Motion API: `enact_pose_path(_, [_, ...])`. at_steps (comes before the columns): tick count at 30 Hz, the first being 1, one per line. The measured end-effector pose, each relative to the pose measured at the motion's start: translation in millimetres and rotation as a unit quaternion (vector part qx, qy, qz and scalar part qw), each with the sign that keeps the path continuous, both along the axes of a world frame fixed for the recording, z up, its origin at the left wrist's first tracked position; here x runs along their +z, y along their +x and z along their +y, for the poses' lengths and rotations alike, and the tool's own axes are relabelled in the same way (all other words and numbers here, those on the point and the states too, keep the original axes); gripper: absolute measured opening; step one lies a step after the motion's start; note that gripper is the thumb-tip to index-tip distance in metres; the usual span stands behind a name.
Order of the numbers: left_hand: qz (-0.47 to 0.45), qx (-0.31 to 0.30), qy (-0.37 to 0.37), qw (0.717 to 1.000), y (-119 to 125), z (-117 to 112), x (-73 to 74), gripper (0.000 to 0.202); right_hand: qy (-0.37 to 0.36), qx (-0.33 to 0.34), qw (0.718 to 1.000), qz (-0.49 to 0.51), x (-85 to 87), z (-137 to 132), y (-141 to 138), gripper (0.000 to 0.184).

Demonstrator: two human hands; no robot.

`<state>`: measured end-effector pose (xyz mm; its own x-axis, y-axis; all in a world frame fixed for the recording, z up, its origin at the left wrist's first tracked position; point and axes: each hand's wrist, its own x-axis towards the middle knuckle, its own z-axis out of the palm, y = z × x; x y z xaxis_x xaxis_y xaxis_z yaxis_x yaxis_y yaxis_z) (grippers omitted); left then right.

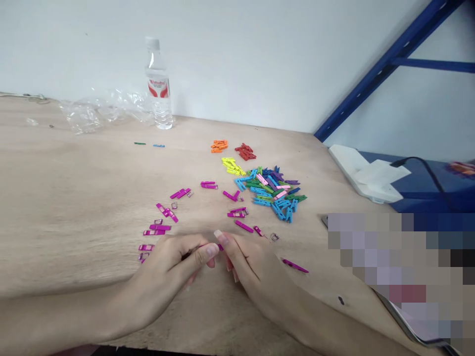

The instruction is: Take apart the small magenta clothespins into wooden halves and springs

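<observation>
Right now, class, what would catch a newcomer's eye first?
The heap of blue, green, purple and pink clothespegs, right of centre, stands out first. At lower centre, the bare left hand and right hand hold a small magenta piece. Upper left stands a clear, red-labelled plastic bottle.

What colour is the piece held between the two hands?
Magenta. The piece shows best in the head view, though mostly hidden.

The left hand [178,262] and right hand [256,267] hide most of a magenta clip [220,247]; both forearms [70,316] run out of view. Pixelation obscures a device [406,319], lower right, while the edges crop a blue rack [374,74].
</observation>
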<state>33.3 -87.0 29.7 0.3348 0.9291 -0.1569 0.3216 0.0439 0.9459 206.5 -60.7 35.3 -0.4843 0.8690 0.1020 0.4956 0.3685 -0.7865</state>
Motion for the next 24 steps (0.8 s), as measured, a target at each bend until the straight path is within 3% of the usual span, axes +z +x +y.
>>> enact_pose_path(4, [-0.013, 0.015, 0.003, 1.000, -0.1, -2.1, 0.5, 0.047, 0.051, -0.024, 0.998, 0.008, -1.1, -3.9, -1.4, 0.042])
enact_pose_path(10, [-0.006, 0.018, -0.003, 1.000, -0.5, 2.1, 0.2, 0.047, -0.035, -0.025, 0.999, -0.007, -5.5, 0.8, 1.4, 0.049])
enact_pose_path(13, [-0.014, 0.005, -0.015, 1.000, -0.1, 3.4, -1.6, 0.044, -0.041, -0.018, 0.999, -0.011, -5.8, 1.8, 0.7, 0.047])
enact_pose_path(24, [-0.018, 0.036, 0.000, 0.999, 2.4, -0.7, -0.3, 0.046, 0.083, -0.029, 0.996, -0.020, -5.7, -8.1, -4.3, 0.043])
